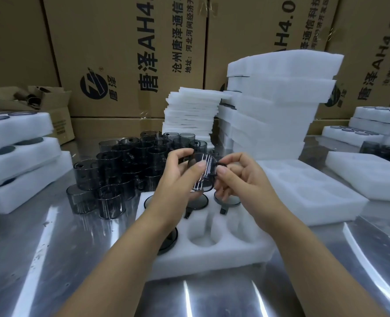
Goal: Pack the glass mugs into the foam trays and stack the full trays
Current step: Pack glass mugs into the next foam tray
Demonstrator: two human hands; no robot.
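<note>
packing is under way: one smoky glass mug (pixel 203 175) is held in the air between both hands, just above the far row of the foam tray (pixel 212 257), which lies on the tabletop (pixel 52 259) right in front. the tray looks partly filled. dark mug rims sit in its far pockets and in the near left pocket, while the near middle pocket (pixel 203 234) and the one to its right appear empty. the step in hand seems to be turning the mug ready for seating. the next move likely calls for lowering it into an empty pocket, the same way up as its neighbours, with the handle lined up to the narrow slot and eased in gently, since glass is slick and brittle.

the left hand (pixel 175 177) has thumb and fingers curled round the mug's body from the left. the right hand (pixel 242 179) pinches the dark handle on the mug's right side, its other fingers loosely curled. the hands are close together, joined only by the mug. loose mugs (pixel 120 161) stand at the far left.
</note>
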